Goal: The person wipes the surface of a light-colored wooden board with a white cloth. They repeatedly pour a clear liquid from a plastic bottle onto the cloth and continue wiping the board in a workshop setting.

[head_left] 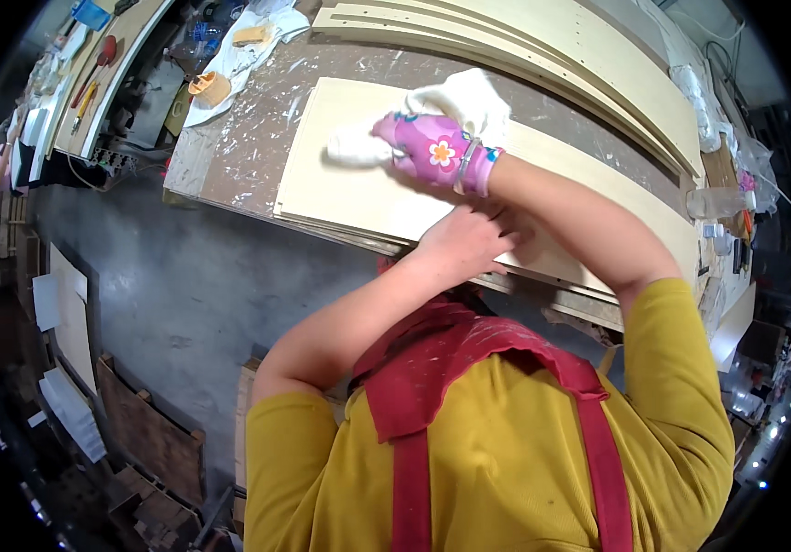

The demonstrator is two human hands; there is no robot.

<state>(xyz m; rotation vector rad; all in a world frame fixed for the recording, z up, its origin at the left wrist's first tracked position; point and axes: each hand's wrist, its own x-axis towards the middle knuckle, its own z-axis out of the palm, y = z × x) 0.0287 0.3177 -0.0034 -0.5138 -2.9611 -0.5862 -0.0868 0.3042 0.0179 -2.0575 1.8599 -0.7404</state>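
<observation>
My right hand, in a purple flowered glove with a band at the wrist, grips a white cloth. Part of the cloth bulges out to the left of the fingers, against the top face of a long cream board. Bare, my left hand rests at the board's near edge, just below the right wrist. Its fingers are bent and slightly apart, with nothing visible in them; some fingertips are blurred. Beneath the cream board, the edges of further boards show along the near side.
Behind lies a stack of long cream panels on the paint-spotted worktable. At the table's far left are a small orange tub and a white rag. A clear plastic bottle lies at the right. Sheets lean at the left.
</observation>
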